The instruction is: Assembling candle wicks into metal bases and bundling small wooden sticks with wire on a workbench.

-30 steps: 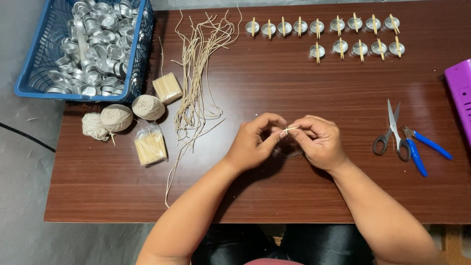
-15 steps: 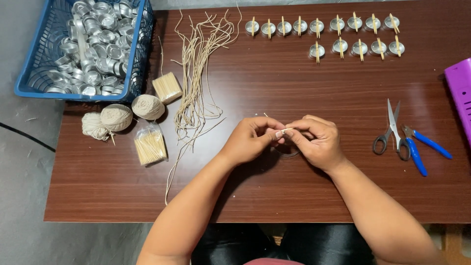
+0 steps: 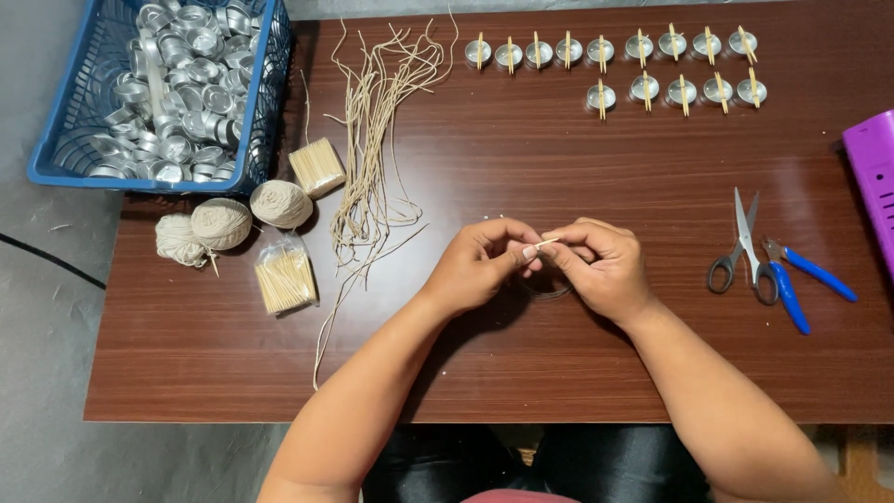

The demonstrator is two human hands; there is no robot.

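My left hand (image 3: 482,264) and my right hand (image 3: 601,265) meet over the middle of the brown table (image 3: 521,354). Both pinch a thin wooden stick (image 3: 547,242) between their fingertips. A small round metal cup (image 3: 551,289) shows partly under my right hand, mostly hidden. A bundle of cut pale wick strings (image 3: 372,130) lies left of my hands. Several finished metal cups with sticks across them (image 3: 643,70) stand in two rows at the far edge.
A blue basket (image 3: 65,140) of empty metal cups sits at the far left. Beside it lie three balls of string (image 3: 223,222) and two packs of sticks (image 3: 284,279). Scissors (image 3: 745,251), blue pliers (image 3: 796,284) and a purple box (image 3: 871,177) are at the right.
My hands have shifted slightly, and the fingertips have closed tighter on the stick, whose tip now shows between them.
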